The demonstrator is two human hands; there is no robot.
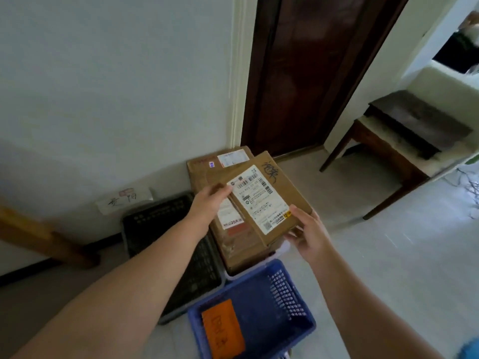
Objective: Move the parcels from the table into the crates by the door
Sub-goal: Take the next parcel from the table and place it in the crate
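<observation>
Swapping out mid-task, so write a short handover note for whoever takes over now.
Left hand and right hand: each grips an end of the labelled parcel, held over the stacked parcels in the pale crate by the door.
Done: at least two parcels sit in that crate; an orange flat item lies in the blue crate.
Left: set this parcel down, let go; table out of view, so remaining parcels unknown.

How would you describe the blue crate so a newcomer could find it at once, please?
Start at the dark wooden door; crates sit on the floor near it. The blue crate is nearest the viewer, beside the black crate, and alone holds an orange card.
</observation>
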